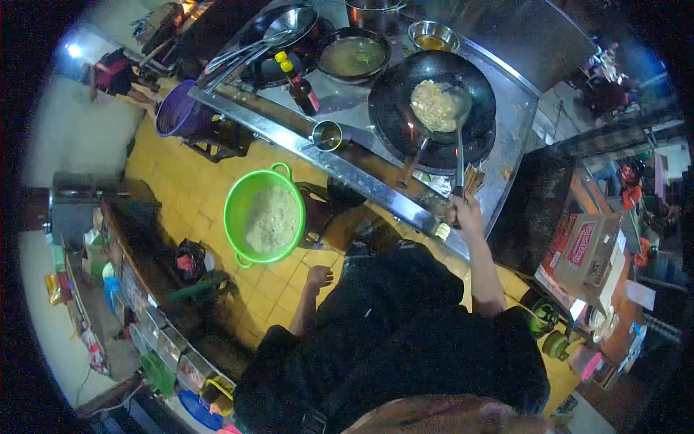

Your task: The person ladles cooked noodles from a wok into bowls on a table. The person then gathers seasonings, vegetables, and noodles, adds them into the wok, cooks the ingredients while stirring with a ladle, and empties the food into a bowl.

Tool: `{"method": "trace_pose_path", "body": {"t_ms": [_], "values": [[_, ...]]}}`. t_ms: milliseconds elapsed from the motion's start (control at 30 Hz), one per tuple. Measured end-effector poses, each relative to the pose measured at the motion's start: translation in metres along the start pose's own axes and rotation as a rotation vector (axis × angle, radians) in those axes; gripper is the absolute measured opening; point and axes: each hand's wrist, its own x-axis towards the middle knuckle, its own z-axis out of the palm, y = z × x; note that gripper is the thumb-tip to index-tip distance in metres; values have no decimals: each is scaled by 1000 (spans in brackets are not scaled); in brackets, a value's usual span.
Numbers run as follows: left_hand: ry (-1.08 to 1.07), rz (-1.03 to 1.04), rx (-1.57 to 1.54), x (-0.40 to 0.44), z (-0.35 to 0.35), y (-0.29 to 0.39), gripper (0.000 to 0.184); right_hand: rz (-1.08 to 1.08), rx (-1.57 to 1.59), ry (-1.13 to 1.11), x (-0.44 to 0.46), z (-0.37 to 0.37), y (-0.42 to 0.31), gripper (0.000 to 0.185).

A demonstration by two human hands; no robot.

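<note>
My right hand [466,211] is closed around the handle of a long wok ladle [459,155]. The ladle's round head rests inside a large black wok [390,108], against pale, cooked-looking food pieces [431,105]. The wok's own handle [414,163] points toward me, left of the ladle. Low at my left side, my left hand [319,276] hangs with its fingers curled and nothing visible in them. It is nearest to a green two-handled basin [230,217] holding a pale mass [273,219], but does not touch it.
A sauce bottle [303,94] with a yellow cap stands on the metal stove counter [253,119]. Beyond are a pan of liquid [352,56] and a metal bowl [432,36]. A purple basket [173,108] is left. A cardboard box [582,249] lies right. Another person [116,76] is far left.
</note>
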Motion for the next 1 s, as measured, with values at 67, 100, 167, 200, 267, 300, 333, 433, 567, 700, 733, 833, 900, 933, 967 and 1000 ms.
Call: {"method": "trace_pose_path", "body": {"t_ms": [67, 100, 167, 200, 267, 300, 333, 433, 567, 700, 733, 833, 900, 933, 967, 1000], "values": [[31, -110, -21, 24, -18, 7, 29, 85, 255, -26, -9, 10, -26, 9], [-133, -35, -224, 24, -37, 1, 27, 52, 189, -5, -15, 14, -37, 9], [-53, -56, -144, 36, -48, 7, 25, -4, -52, 23, -20, 10, -38, 8], [67, -116, -98, 37, -47, 19, 25, -8, -56, 24, -15, 6, -37, 8], [68, -75, -150, 27, -50, 27, 26, -291, -499, 196, -3, -4, -28, 15], [71, -37, -197, 21, -51, 30, 26, -434, -712, 308, 7, -8, -26, 23], [72, -39, -199, 25, -54, 21, 26, -434, -714, 306, 11, -7, -29, 23], [164, -55, -209, 22, -55, -6, 33, -532, -1098, 529, 20, 1, -35, 31], [34, -111, -180, 42, -69, -45, 34, -460, -996, 497, 24, -3, -7, 32], [-100, 428, 816, 57, -94, -74, 34, -392, -946, 327, -19, -2, -37, 41], [-180, 674, 1190, 63, -101, -74, 33, -379, -984, 328, -31, 2, -45, 43], [-234, 587, 649, 63, -106, -73, 30, -585, -982, 521, -15, 3, -4, 43], [-74, 213, 203, 37, -90, -38, 28, -496, -1010, 601, -14, 16, 1, 39], [99, -128, -62, 21, -80, -14, 26, -499, -1012, 599, -9, 19, 7, 39], [80, -123, -101, 20, -83, -9, 28, -522, -817, 561, 0, 22, 17, 36], [80, -122, -108, 19, -85, -5, 28, -541, -623, 516, 7, 21, 25, 33]]}}
